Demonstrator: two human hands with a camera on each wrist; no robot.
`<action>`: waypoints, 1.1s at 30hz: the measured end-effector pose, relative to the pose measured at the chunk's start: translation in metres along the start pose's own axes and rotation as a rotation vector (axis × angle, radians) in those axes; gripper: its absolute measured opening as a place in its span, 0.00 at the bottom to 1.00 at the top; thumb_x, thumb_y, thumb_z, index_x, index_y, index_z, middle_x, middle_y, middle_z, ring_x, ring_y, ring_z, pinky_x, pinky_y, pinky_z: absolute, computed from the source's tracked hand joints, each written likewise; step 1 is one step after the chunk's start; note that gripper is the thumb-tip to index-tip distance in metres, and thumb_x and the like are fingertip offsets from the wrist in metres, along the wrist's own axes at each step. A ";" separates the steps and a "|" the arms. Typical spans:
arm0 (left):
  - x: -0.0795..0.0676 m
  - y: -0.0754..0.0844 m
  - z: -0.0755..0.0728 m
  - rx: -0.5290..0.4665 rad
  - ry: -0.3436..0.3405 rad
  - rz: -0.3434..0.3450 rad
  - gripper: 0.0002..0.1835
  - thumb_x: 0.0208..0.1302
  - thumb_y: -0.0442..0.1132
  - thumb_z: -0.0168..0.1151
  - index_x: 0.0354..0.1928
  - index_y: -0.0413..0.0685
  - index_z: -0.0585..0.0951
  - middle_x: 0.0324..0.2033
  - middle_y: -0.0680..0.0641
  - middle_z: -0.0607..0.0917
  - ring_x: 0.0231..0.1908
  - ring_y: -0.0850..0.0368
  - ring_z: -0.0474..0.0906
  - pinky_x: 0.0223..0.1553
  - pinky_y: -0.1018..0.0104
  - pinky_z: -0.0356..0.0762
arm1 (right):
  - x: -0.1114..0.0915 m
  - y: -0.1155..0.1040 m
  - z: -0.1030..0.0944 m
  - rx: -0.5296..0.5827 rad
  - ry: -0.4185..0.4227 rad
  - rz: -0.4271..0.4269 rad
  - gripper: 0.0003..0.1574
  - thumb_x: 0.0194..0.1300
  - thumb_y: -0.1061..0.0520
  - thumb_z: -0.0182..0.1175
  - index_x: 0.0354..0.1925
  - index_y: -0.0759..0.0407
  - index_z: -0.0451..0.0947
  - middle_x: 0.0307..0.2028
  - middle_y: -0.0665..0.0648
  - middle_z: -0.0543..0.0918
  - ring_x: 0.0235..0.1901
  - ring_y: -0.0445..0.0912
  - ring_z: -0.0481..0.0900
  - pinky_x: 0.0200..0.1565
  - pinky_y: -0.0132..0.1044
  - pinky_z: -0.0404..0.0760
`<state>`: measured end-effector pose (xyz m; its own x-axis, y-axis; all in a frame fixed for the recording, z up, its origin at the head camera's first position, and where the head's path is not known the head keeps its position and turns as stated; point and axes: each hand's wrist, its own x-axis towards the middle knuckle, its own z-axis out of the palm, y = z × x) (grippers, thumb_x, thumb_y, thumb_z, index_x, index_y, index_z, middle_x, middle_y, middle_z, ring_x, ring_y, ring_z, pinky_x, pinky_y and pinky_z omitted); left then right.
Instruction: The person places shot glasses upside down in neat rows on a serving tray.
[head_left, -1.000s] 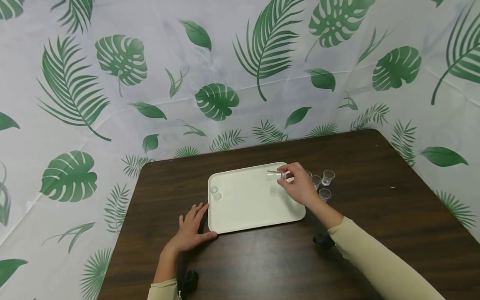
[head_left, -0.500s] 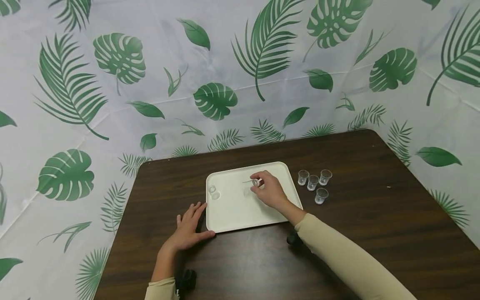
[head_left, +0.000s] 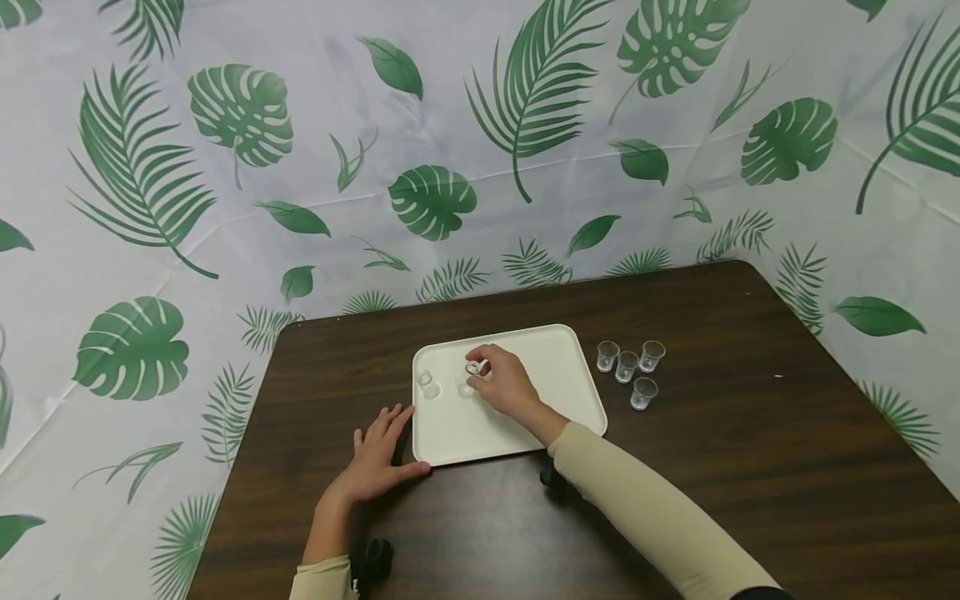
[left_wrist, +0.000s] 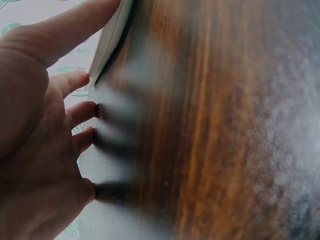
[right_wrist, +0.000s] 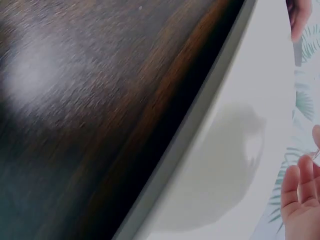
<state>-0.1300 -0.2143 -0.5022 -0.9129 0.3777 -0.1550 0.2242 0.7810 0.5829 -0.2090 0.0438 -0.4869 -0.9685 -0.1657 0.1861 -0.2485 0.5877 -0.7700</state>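
My right hand (head_left: 504, 385) pinches a small clear shot glass (head_left: 472, 367) by thumb and fingers, over the left part of a cream tray (head_left: 517, 417). Whether this glass touches the tray is hard to tell. Left of it, another clear shot glass (head_left: 426, 380) stands on the tray near its left edge. My left hand (head_left: 375, 462) lies with spread fingers at the tray's near left corner. In the left wrist view its thumb reaches the tray rim (left_wrist: 112, 40), and several fingertips rest on the table. The right wrist view shows only part of the right hand (right_wrist: 302, 192).
Several clear shot glasses (head_left: 627, 367) stand in a cluster on the dark wooden table (head_left: 720, 450), right of the tray. Behind the table hangs a white cloth (head_left: 315, 108) with green leaf prints. Beside the left wrist is a small black device (head_left: 377, 558).
My right hand has carried the shot glass leftward across the tray, from its right end to near the other glass. The left hand stays in place.
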 end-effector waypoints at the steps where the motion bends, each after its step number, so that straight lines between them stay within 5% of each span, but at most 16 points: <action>1: 0.000 0.000 0.000 -0.001 0.003 0.000 0.53 0.56 0.63 0.68 0.77 0.51 0.54 0.75 0.37 0.52 0.74 0.37 0.38 0.60 0.24 0.31 | 0.001 -0.001 0.002 -0.005 -0.004 -0.006 0.19 0.57 0.62 0.71 0.48 0.57 0.81 0.44 0.52 0.82 0.36 0.43 0.78 0.39 0.37 0.75; 33: -0.001 -0.001 0.001 -0.003 0.020 0.018 0.52 0.56 0.61 0.69 0.77 0.53 0.55 0.75 0.37 0.52 0.74 0.36 0.39 0.60 0.23 0.31 | 0.003 -0.013 0.026 -0.135 -0.092 -0.163 0.20 0.62 0.63 0.66 0.53 0.52 0.81 0.47 0.49 0.80 0.42 0.43 0.77 0.46 0.37 0.76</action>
<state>-0.1289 -0.2145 -0.5031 -0.9153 0.3815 -0.1291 0.2393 0.7730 0.5875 -0.2078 0.0150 -0.4928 -0.9111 -0.3348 0.2404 -0.4078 0.6471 -0.6442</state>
